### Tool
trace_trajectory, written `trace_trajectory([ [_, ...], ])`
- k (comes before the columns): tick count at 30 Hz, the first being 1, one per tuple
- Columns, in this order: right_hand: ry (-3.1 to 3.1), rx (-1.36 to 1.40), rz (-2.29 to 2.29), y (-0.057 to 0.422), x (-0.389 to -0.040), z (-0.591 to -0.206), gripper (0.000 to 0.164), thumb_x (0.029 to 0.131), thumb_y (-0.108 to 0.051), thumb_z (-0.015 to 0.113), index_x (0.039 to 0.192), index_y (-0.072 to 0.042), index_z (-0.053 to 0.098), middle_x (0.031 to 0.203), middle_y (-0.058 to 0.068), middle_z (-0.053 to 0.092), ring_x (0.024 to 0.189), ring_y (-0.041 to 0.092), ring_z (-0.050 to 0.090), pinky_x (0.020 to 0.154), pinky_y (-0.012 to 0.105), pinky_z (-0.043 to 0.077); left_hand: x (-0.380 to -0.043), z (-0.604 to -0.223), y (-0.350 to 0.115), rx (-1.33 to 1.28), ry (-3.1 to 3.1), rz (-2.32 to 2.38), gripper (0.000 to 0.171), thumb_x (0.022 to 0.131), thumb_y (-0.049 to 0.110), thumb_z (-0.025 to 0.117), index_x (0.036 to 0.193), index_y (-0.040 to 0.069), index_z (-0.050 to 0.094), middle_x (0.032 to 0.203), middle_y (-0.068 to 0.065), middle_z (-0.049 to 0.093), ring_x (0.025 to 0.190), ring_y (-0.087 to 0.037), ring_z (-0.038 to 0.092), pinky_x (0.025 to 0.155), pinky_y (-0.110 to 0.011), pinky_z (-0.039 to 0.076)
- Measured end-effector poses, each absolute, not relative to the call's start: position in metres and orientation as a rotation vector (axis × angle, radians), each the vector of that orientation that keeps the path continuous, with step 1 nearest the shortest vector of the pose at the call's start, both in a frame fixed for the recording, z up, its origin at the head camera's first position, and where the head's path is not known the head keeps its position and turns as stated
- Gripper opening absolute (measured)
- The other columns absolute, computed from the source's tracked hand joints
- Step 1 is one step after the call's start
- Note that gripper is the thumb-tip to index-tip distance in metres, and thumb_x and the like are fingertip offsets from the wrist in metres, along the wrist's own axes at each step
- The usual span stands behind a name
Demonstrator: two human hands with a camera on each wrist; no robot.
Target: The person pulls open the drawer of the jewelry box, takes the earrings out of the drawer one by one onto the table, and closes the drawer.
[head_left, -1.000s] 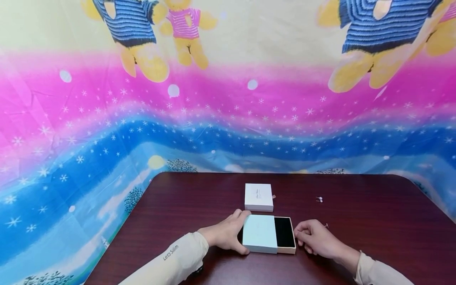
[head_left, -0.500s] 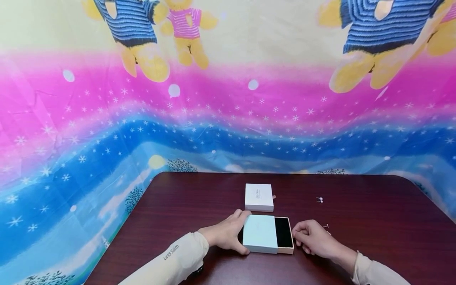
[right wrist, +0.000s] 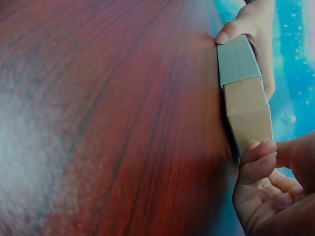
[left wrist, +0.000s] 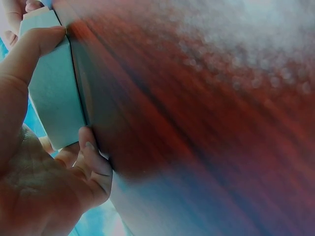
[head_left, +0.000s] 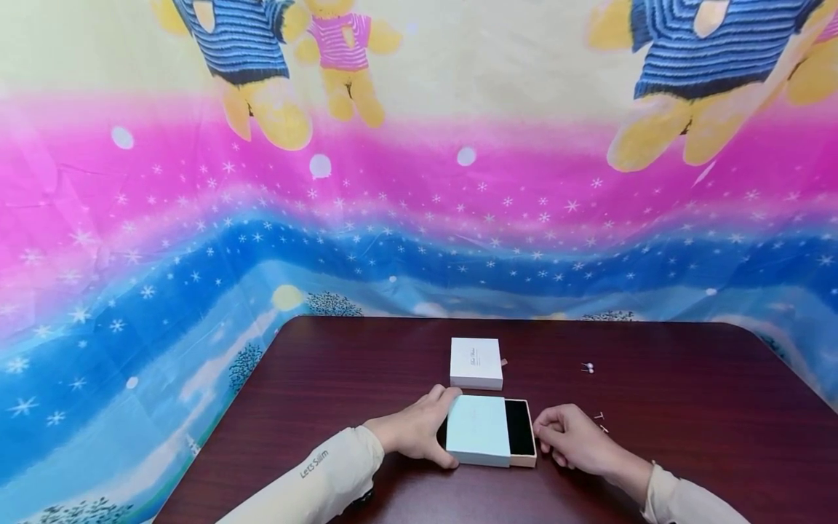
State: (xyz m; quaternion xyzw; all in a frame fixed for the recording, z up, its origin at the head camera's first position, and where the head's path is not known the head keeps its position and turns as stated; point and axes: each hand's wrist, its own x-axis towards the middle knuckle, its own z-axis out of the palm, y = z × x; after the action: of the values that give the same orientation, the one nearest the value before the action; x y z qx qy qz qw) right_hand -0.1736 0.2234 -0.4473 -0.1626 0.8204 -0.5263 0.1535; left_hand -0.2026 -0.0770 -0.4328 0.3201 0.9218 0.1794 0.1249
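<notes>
A flat mint-green slide box (head_left: pixel 478 429) lies on the table, its cream drawer (head_left: pixel 524 461) with a black lining (head_left: pixel 520 428) partly out to the right. My left hand (head_left: pixel 422 429) grips the sleeve at its left end, thumb on the near side and fingers toward the far side. In the left wrist view its thumb lies along the green sleeve (left wrist: pixel 56 93). At the drawer's outer end, my right hand (head_left: pixel 569 437) has curled fingers and thumb right on the cream wall (right wrist: pixel 248 113); what lies between the fingertips is hidden.
Behind the green box stands a white box (head_left: pixel 476 362) with printed lettering and a small tab on its right side. Two tiny white-headed studs (head_left: pixel 588 368) lie at the back right. More small metal pins (head_left: pixel 599 417) sit just beyond my right hand. A patterned cloth (head_left: pixel 419 218) hangs behind the table.
The drawer has slid a little left into the green sleeve, and my right hand has moved left with it. My left hand and the sleeve have stayed in place.
</notes>
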Motion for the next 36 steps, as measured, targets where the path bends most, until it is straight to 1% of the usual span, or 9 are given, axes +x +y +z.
trace_trajectory([
  [11,2.394,-0.462,-1.495,0.2225,-0.1727,-0.4477,0.017,0.1,-0.009,0.056,0.093,0.001,0.068,0.068,0.003,0.06,0.046,0.005,0.048,0.042,0.02,0.04,-0.202,-0.4349,-0.0764,0.958,2.687,0.52,0.103,0.071,0.039,0.089,0.152,0.012,0.031,0.119,0.004,0.044,0.104,-0.007,0.045,0.095,-0.021,0.044],
  [22,2.383,-0.5,-1.516,0.2217,-0.1724,-0.4493,0.018,0.1,-0.006,0.055,0.092,0.004,0.067,0.067,0.003,0.06,0.045,0.003,0.048,0.042,0.018,0.039,-0.2001,-0.436,-0.0755,0.954,2.706,0.52,0.103,0.07,0.038,0.09,0.151,0.012,0.032,0.119,0.004,0.045,0.104,-0.008,0.045,0.095,-0.021,0.044],
  [36,2.4,-0.516,-1.503,0.2179,-0.1735,-0.4478,0.018,0.1,-0.006,0.054,0.089,0.003,0.066,0.066,0.002,0.06,0.045,0.002,0.047,0.042,0.017,0.039,-0.2003,-0.4342,-0.0745,0.943,2.698,0.529,0.104,0.07,0.037,0.09,0.151,0.01,0.031,0.121,0.003,0.045,0.106,-0.009,0.046,0.096,-0.021,0.044],
])
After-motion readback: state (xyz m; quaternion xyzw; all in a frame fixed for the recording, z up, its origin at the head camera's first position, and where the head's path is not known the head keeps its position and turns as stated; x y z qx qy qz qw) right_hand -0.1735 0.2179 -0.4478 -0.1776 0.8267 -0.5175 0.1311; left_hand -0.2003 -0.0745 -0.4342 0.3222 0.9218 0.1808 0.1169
